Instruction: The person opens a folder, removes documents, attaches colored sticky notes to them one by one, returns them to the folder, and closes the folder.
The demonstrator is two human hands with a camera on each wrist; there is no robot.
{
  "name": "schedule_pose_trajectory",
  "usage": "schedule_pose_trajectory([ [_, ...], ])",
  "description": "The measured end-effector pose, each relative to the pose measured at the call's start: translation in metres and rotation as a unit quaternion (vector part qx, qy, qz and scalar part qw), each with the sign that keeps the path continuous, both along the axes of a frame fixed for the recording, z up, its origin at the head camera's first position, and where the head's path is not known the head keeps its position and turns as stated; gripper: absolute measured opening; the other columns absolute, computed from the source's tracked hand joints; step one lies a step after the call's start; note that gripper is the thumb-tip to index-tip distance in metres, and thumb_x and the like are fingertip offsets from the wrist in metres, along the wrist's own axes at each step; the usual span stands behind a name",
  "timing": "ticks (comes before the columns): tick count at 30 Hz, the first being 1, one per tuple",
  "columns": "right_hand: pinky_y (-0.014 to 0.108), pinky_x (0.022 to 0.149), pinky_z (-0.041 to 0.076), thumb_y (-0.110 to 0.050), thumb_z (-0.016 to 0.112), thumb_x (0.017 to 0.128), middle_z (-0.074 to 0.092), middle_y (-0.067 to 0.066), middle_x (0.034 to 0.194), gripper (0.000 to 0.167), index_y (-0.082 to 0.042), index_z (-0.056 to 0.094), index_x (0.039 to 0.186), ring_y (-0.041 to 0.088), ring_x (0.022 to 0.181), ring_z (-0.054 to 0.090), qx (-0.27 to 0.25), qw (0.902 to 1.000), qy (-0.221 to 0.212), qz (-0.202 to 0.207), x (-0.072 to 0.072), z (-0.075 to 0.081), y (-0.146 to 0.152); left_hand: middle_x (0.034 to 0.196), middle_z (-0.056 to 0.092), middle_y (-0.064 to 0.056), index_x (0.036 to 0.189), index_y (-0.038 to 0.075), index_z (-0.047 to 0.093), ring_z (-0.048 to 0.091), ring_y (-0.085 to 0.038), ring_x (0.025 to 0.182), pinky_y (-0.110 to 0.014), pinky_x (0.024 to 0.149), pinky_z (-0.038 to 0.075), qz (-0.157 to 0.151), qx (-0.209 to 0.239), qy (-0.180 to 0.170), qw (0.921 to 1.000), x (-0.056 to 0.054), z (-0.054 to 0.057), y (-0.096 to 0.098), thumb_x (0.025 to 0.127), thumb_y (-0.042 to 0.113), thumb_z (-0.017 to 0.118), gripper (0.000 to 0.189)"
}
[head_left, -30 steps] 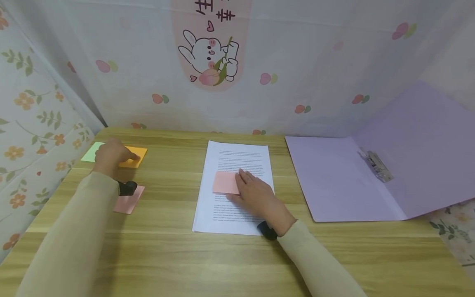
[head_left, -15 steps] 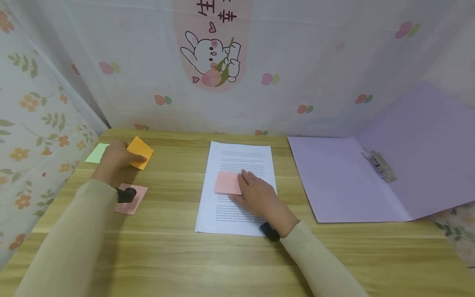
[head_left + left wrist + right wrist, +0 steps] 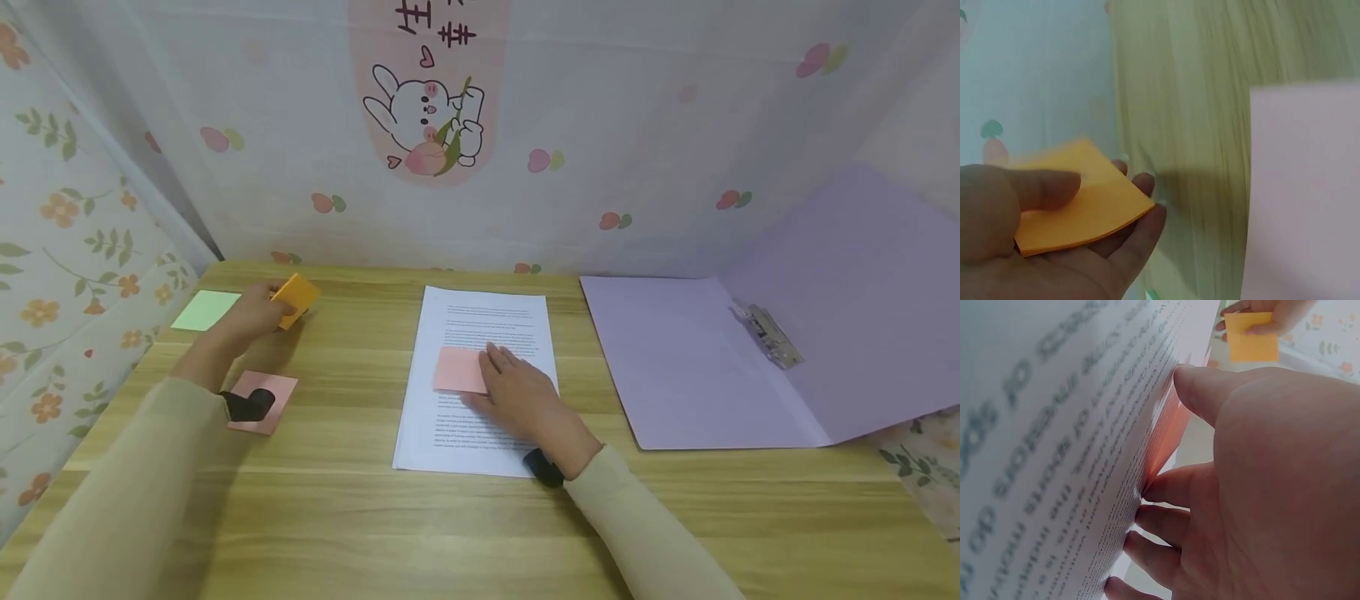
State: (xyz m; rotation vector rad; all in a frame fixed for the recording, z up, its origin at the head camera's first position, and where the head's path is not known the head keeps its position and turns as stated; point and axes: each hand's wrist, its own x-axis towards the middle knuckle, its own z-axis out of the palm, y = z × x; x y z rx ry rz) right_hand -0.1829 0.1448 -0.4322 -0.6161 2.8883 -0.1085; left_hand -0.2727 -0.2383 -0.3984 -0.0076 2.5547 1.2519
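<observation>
My left hand (image 3: 251, 318) holds an orange sticky-note pad (image 3: 300, 293) raised off the table at the far left. In the left wrist view the thumb lies across the top of the pad (image 3: 1094, 209), with the fingers under it. Printed sheets (image 3: 487, 319) lie in a stack at mid-table, bearing a pink sticky note (image 3: 457, 372). My right hand (image 3: 521, 398) rests on the sheets, fingers extended, touching the note's right edge. The right wrist view shows those fingertips (image 3: 1141, 519) against the printed page.
A green sticky-note pad (image 3: 201, 311) lies beyond the left wrist, and a pink pad (image 3: 283, 392) sits below the left wrist camera. A purple folder (image 3: 675, 367) stands open at right with a metal clip (image 3: 768, 335). Behind the wooden table (image 3: 450, 533) hangs a patterned cloth (image 3: 630, 108).
My left hand has picked up the orange pad from the table, tilting it and shifting slightly right, which uncovers more of the green pad. The right hand stays in place.
</observation>
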Motion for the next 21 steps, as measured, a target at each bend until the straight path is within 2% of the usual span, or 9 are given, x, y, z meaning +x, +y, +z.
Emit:
schedule_pose_trajectory([
  [2,0.045,0.124,0.031,-0.054,0.047,0.103,0.029,0.017,0.165,0.076,-0.001,0.035,0.156,0.033,0.153,0.032,0.0,1.0,-0.001,-0.001,0.0,0.0,0.0,0.134,0.044,-0.032,0.15,-0.018,0.019,0.057,-0.027,0.109,-0.025,0.084,0.052,0.0,0.023,-0.011,0.9997,0.002,0.001,0.004,0.103,0.005,0.036,0.055],
  [4,0.045,0.124,0.031,-0.054,0.047,0.103,0.029,0.017,0.166,0.076,-0.001,0.034,0.156,0.033,0.153,0.032,0.0,1.0,-0.003,-0.002,0.0,0.001,-0.001,0.126,0.051,-0.023,0.151,-0.015,0.018,0.062,-0.017,0.1,-0.025,0.085,0.054,0.007,0.048,-0.026,0.9985,0.005,0.002,0.008,0.105,0.009,0.035,0.055],
  [7,0.045,0.124,0.031,-0.054,0.046,0.103,0.03,0.017,0.165,0.076,-0.001,0.034,0.156,0.033,0.153,0.033,0.003,1.0,-0.002,-0.002,0.0,0.001,-0.002,0.114,0.058,-0.01,0.148,-0.011,0.026,0.064,-0.007,0.089,-0.023,0.087,0.055,0.022,0.086,-0.041,0.9952,0.01,0.003,0.013,0.108,0.022,0.037,0.053],
  [9,0.045,0.123,0.032,-0.054,0.047,0.103,0.03,0.017,0.165,0.076,-0.001,0.035,0.156,0.033,0.153,0.033,0.004,1.0,0.001,0.0,0.0,0.001,-0.002,0.107,0.059,-0.004,0.145,-0.007,0.029,0.065,-0.007,0.086,-0.024,0.087,0.056,0.028,0.129,-0.045,0.9903,0.013,0.004,0.016,0.109,0.034,0.039,0.055],
  [12,0.044,0.123,0.032,-0.054,0.047,0.103,0.031,0.017,0.165,0.075,-0.001,0.035,0.155,0.033,0.153,0.034,0.005,1.0,0.005,0.001,0.0,0.002,-0.002,0.103,0.061,0.002,0.146,-0.003,0.024,0.067,-0.01,0.088,-0.025,0.087,0.057,0.017,0.222,-0.057,0.9732,0.018,0.003,0.021,0.107,0.05,0.037,0.067],
  [16,0.044,0.123,0.032,-0.054,0.046,0.103,0.031,0.017,0.165,0.075,-0.001,0.035,0.155,0.033,0.153,0.033,0.006,1.0,0.003,0.001,0.001,0.002,-0.002,0.108,0.064,0.003,0.157,0.0,0.005,0.071,-0.011,0.095,-0.026,0.087,0.058,-0.007,0.341,-0.077,0.937,0.025,0.003,0.028,0.103,0.063,0.027,0.086],
  [19,0.045,0.123,0.032,-0.055,0.046,0.103,0.03,0.017,0.165,0.075,-0.001,0.036,0.155,0.033,0.153,0.033,0.003,1.0,0.002,-0.001,0.001,0.001,-0.002,0.119,0.058,-0.004,0.161,0.012,-0.006,0.072,-0.013,0.1,-0.028,0.089,0.058,-0.019,0.397,-0.077,0.9146,0.032,0.003,0.038,0.103,0.062,0.023,0.083],
  [21,0.045,0.123,0.032,-0.054,0.046,0.103,0.03,0.017,0.165,0.075,-0.001,0.035,0.155,0.033,0.153,0.033,0.002,1.0,0.002,-0.002,0.001,0.0,-0.001,0.126,0.049,-0.01,0.162,0.022,-0.007,0.072,-0.015,0.101,-0.03,0.09,0.058,-0.024,0.417,-0.071,0.906,0.036,0.004,0.047,0.104,0.06,0.023,0.076],
])
